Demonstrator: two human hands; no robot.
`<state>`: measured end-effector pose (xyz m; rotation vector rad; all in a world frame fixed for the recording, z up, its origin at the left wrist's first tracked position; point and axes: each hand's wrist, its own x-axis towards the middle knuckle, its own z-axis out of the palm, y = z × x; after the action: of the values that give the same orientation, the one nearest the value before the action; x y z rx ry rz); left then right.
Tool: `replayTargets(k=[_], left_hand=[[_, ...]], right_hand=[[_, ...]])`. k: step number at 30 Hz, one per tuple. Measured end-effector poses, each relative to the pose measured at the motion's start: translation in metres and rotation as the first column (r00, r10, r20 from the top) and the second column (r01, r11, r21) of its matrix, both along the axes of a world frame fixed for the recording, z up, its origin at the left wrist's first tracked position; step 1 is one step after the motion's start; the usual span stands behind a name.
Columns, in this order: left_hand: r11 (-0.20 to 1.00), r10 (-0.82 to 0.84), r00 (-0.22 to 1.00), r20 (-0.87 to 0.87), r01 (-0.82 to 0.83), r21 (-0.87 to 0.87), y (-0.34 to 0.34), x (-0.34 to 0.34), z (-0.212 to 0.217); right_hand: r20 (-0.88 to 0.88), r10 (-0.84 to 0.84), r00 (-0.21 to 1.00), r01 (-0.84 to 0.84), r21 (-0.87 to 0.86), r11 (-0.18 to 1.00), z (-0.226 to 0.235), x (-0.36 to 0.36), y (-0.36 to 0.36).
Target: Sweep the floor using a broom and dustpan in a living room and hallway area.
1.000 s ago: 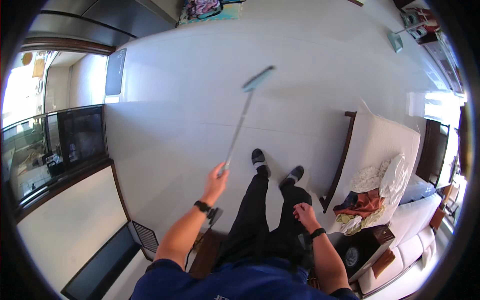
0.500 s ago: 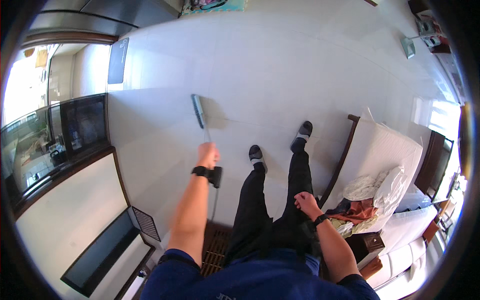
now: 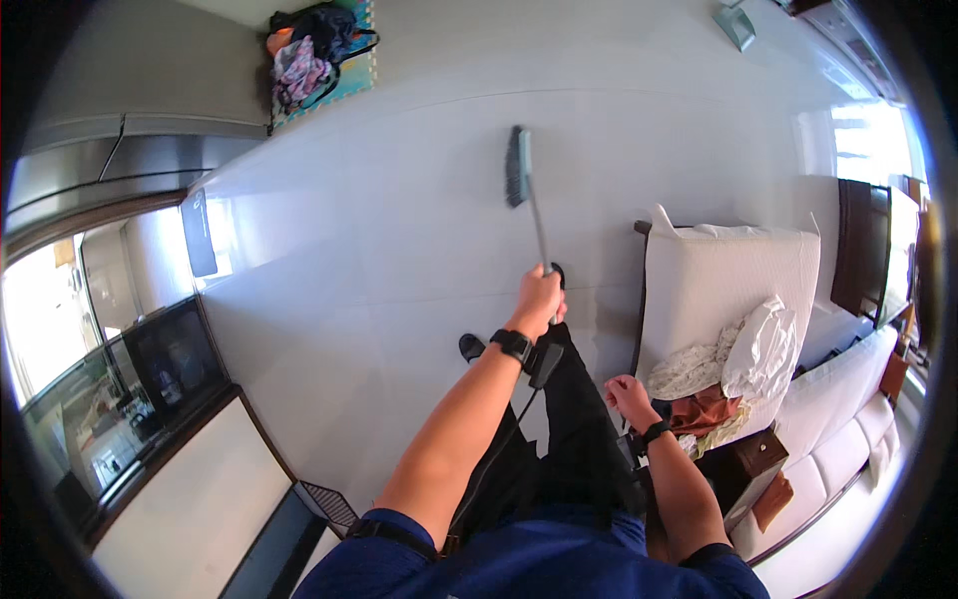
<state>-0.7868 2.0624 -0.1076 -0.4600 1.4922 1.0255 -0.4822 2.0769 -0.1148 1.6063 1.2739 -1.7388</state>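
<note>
A broom (image 3: 519, 168) with a pale blue-grey head and dark bristles rests on the light floor ahead of me. Its thin grey handle slants back to my left hand (image 3: 540, 299), whose fingers are wrapped round it. My right hand (image 3: 629, 397) hangs in a loose fist by my right leg, close to the white-covered seat, and nothing shows in it. A dark strap with a small box and cable sits on my left wrist. My dark shoes stand just beyond my hands, one partly hidden behind the left hand.
To the right, a white-covered seat (image 3: 733, 260) bears a heap of clothes (image 3: 699, 411). A dustpan (image 3: 736, 27) lies on the floor at the far right. Bags sit on a colourful mat (image 3: 357, 75) at the far left. A glass-fronted cabinet (image 3: 130, 399) lines the left side.
My left hand has carried the broom to the right and farther forward, and the broom head has swung across the floor. The view has turned left and my feet have stepped.
</note>
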Motion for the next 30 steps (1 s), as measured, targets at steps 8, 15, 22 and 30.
replayTargets(k=[8,15,22,30], left_hand=[[0.970,0.063,0.983,0.170,-0.100,0.220,0.017,-0.023,-0.006],[0.954,0.161,0.979,-0.125,-0.187,-0.236,-0.171,0.045,0.068],[0.663,0.642,0.763,-0.081,-0.605,-0.441,-0.271,0.054,0.013],[0.828,0.560,0.753,0.346,-0.486,-0.280,-0.040,0.094,0.014]], right_hand=[[0.031,0.009,0.999,-0.009,-0.002,1.000,-0.006,0.017,0.010],[0.007,0.052,0.999,-0.051,-0.093,0.994,-0.015,0.004,0.018],[0.020,-0.063,0.998,0.065,-0.132,0.989,-0.020,-0.008,0.017],[0.034,-0.097,0.995,0.101,-0.177,0.979,-0.019,0.014,0.018]])
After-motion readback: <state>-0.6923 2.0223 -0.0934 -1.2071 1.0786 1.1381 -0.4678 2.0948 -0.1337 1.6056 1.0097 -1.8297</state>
